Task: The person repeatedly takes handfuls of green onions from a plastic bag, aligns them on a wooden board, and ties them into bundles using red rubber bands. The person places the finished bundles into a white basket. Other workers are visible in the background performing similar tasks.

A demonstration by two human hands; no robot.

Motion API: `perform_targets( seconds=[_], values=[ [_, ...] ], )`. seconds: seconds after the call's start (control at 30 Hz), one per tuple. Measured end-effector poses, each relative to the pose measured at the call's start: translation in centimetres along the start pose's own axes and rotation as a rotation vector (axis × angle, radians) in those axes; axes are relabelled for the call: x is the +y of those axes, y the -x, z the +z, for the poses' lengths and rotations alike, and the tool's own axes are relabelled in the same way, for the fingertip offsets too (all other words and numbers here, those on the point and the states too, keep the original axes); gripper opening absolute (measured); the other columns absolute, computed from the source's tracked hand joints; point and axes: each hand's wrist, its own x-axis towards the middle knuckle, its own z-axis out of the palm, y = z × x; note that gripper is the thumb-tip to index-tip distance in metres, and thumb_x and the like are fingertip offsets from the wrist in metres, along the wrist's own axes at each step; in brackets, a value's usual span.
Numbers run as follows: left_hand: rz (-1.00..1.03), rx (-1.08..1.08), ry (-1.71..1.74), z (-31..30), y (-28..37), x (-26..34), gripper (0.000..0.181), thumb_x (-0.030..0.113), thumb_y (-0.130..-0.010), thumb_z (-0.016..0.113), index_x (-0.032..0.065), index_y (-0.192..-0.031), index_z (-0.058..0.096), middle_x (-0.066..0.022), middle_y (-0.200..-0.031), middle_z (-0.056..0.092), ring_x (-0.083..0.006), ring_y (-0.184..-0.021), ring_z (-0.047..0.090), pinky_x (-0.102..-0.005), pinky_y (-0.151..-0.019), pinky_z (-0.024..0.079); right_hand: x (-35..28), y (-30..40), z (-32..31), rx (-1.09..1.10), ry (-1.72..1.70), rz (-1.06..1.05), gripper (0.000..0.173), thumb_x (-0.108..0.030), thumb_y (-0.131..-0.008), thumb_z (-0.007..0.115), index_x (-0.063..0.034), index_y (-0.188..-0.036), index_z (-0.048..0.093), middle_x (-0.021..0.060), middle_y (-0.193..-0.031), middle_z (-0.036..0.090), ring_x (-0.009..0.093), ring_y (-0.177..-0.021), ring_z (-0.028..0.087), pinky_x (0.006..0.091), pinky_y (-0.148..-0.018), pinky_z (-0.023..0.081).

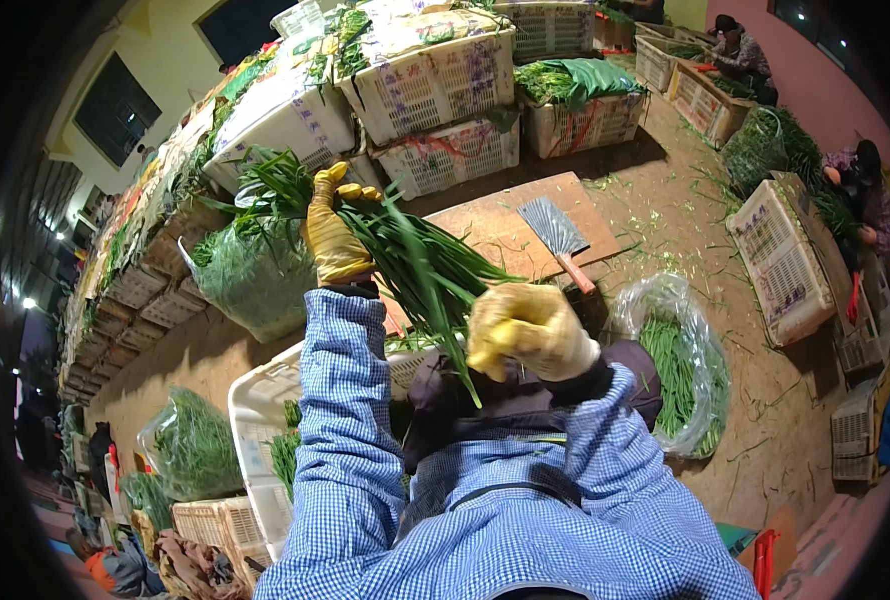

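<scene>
My left hand (340, 225), in a yellow rubber glove, is closed around a large bunch of long green leafy vegetables, apparently Chinese chives (422, 262), across my lap. The bunch's leafy tops spread left of the glove. At the bunch's right end is my right hand (531, 330), in a worn yellowish glove, its fingers curled; whether it grips any stalks is hidden. Beyond the bunch a broad cleaver (553, 225) with an orange-red handle lies on a wooden board (482, 217). An open clear plastic bag (707, 375) of green stalks stands to my right.
A white plastic crate (253, 420) with greens is beside my left arm. Filled plastic bags (257, 277) stand at left. Stacked white crates (430, 82) rise ahead. At right are another crate (782, 262) and people (745, 60) at work. Scraps litter the floor.
</scene>
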Motion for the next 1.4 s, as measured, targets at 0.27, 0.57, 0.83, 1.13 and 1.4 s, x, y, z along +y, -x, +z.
perform_targets(
  seconds=[0.27, 0.57, 0.83, 1.13, 1.4],
  values=[
    [0.038, -0.009, 0.054, -1.4, -1.6, 0.6, 0.030, 0.029, -0.096, 0.063, 0.0002, -0.100, 0.067, -0.0043, -0.070, 0.058, -0.0222, -0.064, 0.057, -0.0383, -0.066, 0.053, 0.4, 9.2, -6.6, 0.225, 0.045, 0.341, 0.022, -0.018, -0.089, 0.070, 0.0024, -0.084, 0.065, 0.0142, -0.081, 0.069, 0.019, -0.061, 0.064, 0.0291, -0.054, 0.050],
    [0.070, -0.017, 0.112, -0.5, -1.5, 2.1, 0.028, 0.028, -0.096, 0.063, -0.0001, -0.095, 0.069, -0.0022, -0.068, 0.054, -0.0194, -0.062, 0.055, -0.0357, -0.065, 0.053, 9.1, 8.5, -6.9, 0.562, 0.653, 0.549, 0.026, -0.021, -0.092, 0.067, -0.0029, -0.109, 0.067, 0.0150, -0.099, 0.071, 0.024, -0.093, 0.069, 0.0367, -0.082, 0.052],
    [0.043, -0.036, 0.101, 0.8, 0.0, 2.2, 0.029, 0.029, -0.095, 0.063, 0.0009, -0.096, 0.069, -0.0017, -0.068, 0.055, -0.0195, -0.063, 0.054, -0.0368, -0.066, 0.051, 12.3, 0.0, -3.5, 0.605, 1.043, 0.575, 0.055, -0.052, -0.091, 0.060, 0.0029, -0.091, 0.061, 0.0288, -0.084, 0.063, 0.046, -0.086, 0.061, 0.0497, -0.076, 0.049],
    [0.066, -0.061, 0.111, -1.5, -1.5, 2.3, 0.030, 0.030, -0.096, 0.063, 0.0022, -0.104, 0.069, -0.0011, -0.070, 0.057, -0.0174, -0.062, 0.054, -0.0342, -0.065, 0.050, 17.5, 7.2, -10.9, 0.443, 1.659, 0.580, 0.022, -0.031, -0.087, 0.059, -0.0112, -0.096, 0.065, 0.0145, -0.077, 0.068, 0.036, -0.074, 0.066, 0.0464, -0.066, 0.052],
    [0.125, -0.150, 0.159, -3.9, -2.8, 4.9, 0.033, 0.029, -0.098, 0.059, -0.0001, -0.110, 0.067, 0.0013, -0.069, 0.052, -0.0123, -0.062, 0.050, -0.0295, -0.062, 0.047, 14.0, 12.2, -13.9, 0.717, 0.815, 0.572, 0.024, -0.008, -0.084, 0.067, -0.0027, -0.107, 0.069, 0.0120, -0.101, 0.069, 0.020, -0.091, 0.066, 0.0311, -0.084, 0.052]
  ],
)
